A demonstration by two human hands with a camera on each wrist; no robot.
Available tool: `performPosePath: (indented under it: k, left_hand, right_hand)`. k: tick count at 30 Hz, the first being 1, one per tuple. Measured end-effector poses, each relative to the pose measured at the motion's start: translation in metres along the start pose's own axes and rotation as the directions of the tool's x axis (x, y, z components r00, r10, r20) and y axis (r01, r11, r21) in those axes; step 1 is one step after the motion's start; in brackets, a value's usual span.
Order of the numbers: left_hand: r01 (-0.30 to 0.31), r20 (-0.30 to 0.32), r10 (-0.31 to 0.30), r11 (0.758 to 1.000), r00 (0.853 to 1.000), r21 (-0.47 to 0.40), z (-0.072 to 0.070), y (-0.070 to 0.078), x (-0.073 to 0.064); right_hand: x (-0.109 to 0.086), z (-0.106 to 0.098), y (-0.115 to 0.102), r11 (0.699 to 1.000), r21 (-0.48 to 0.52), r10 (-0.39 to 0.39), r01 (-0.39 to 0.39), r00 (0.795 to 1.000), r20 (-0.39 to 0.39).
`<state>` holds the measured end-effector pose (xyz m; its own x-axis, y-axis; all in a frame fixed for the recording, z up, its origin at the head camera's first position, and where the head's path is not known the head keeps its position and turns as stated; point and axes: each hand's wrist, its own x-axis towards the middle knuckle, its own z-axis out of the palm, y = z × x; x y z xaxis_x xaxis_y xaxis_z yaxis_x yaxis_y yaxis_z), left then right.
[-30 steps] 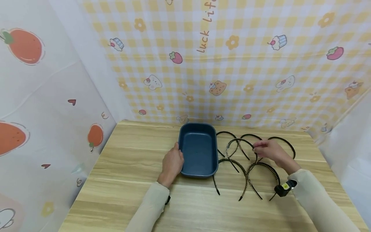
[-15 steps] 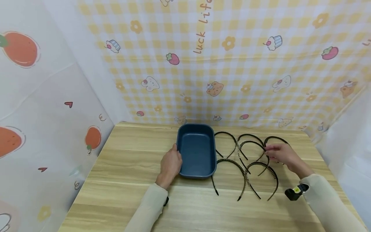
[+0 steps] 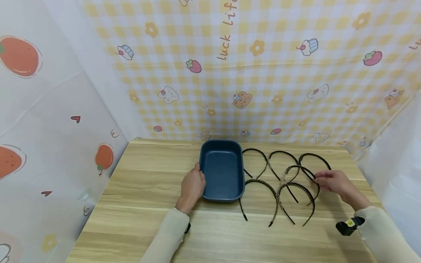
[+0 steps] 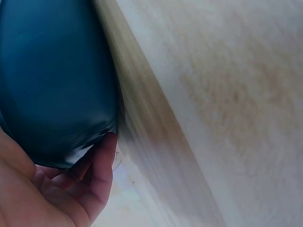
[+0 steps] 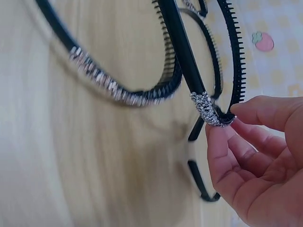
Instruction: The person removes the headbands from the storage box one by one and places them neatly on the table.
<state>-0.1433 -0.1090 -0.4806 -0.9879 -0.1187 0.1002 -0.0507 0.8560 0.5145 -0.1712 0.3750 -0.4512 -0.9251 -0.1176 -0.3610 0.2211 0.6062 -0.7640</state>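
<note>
In the head view, my right hand [image 3: 335, 184] pinches a black headband [image 3: 303, 168] by its right side. The right wrist view shows thumb and fingertips on its glittery stone-covered part, with comb teeth along the inside. This headband overlaps a toothed headband [image 3: 314, 204] lying in front of it. My left hand [image 3: 192, 184] holds the left side of a dark blue rectangular box [image 3: 222, 171], which stands with nothing in it. From the left wrist, the curled fingers [image 4: 102, 165] lie against the box's wall.
More headbands lie on the wooden table [image 3: 148, 182] right of the box: a front one [image 3: 261, 182] and three at the back, among them the far right one [image 3: 315, 155]. A checked cloth [image 3: 230, 80] hangs behind the table.
My right hand has moved right and toward the table's front, carrying the pinched headband from beside the box to above the front right headband. My left hand stays on the box.
</note>
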Motion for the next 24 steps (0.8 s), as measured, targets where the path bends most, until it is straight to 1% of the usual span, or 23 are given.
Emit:
performPosePath:
  k: [4, 13, 19, 24]
  left_hand:
    - [0.002, 0.001, -0.002, 1.000, 1.000, -0.001, 0.000, -0.001, 0.000]
    - [-0.006, -0.004, 0.006, 1.000, 1.000, -0.003, 0.001, 0.000, -0.001]
    - [-0.007, 0.000, 0.007, 1.000, 1.000, 0.003, -0.001, 0.001, -0.001]
    - [-0.004, 0.002, 0.004, 1.000, 1.000, 0.004, -0.001, 0.001, 0.000]
  right_hand:
    - [-0.004, -0.005, 0.008, 1.000, 0.001, 0.019, -0.019, 1.000, -0.010]
    - [-0.014, -0.017, 0.028, 1.000, -0.006, 0.026, -0.027, 0.999, -0.036]
    - [-0.022, -0.025, 0.042, 0.999, -0.012, 0.030, -0.031, 0.999, -0.034]
    - [-0.025, -0.029, 0.052, 0.999, 0.001, 0.048, -0.048, 0.998, -0.032]
